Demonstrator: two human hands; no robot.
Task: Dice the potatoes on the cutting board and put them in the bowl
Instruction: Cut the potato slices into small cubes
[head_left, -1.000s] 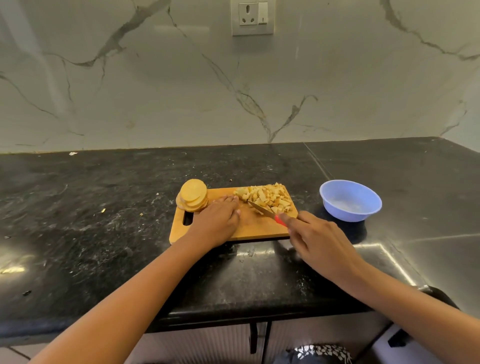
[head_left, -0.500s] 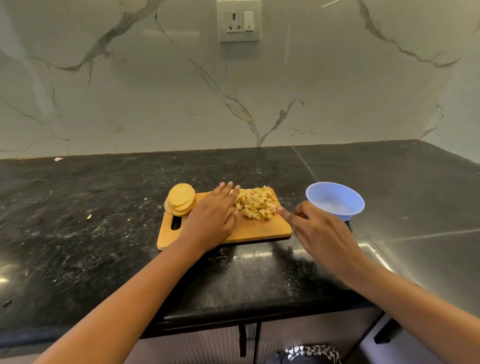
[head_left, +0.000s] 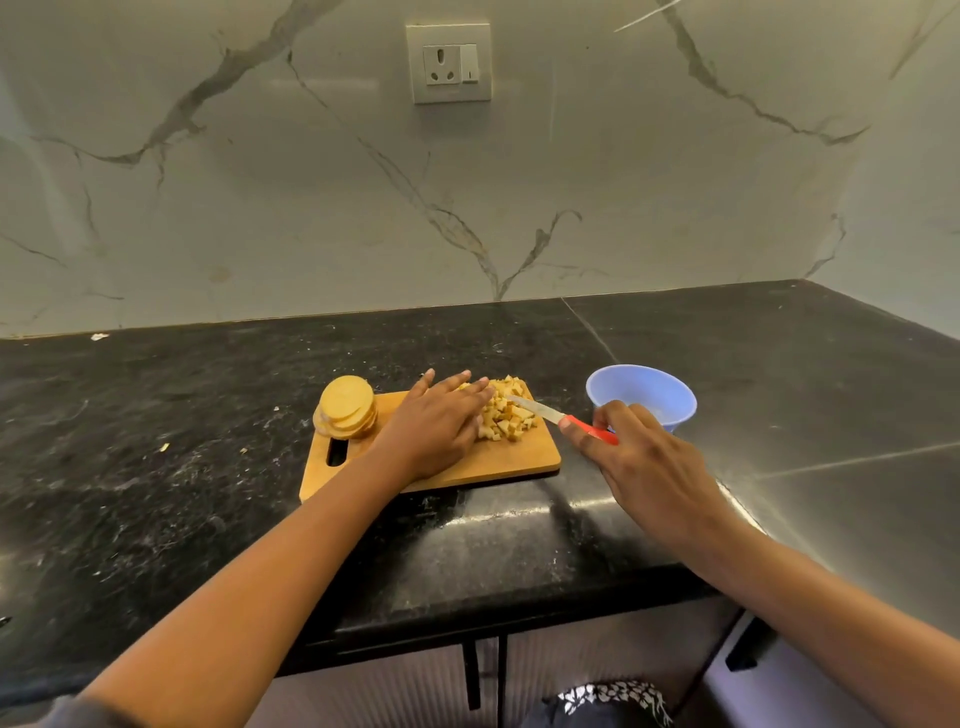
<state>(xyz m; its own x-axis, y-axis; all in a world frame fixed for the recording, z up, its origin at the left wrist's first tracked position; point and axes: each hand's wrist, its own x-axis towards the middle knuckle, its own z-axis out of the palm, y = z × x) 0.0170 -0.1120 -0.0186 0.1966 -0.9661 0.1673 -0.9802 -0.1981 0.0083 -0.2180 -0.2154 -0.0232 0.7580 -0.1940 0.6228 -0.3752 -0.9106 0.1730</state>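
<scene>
A wooden cutting board (head_left: 509, 460) lies on the black counter. A pile of diced potato (head_left: 511, 415) sits at its far right part. A stack of round potato slices (head_left: 347, 406) rests at the board's far left corner. My left hand (head_left: 439, 423) lies flat with straight fingers against the left side of the dice. My right hand (head_left: 641, 457) holds a red-handled knife (head_left: 550, 414), whose blade points left onto the pile. The blue bowl (head_left: 670, 397) stands right of the board, behind my right hand.
The black stone counter (head_left: 182, 467) ends at a front edge above cabinet doors (head_left: 483, 675). A marble wall with a socket (head_left: 449, 63) rises behind. Small crumbs dot the counter left of the board.
My left hand has slid right across the board to the dice. My right hand has shifted right to just in front of the bowl, still holding the knife. The camera has tilted up slightly.
</scene>
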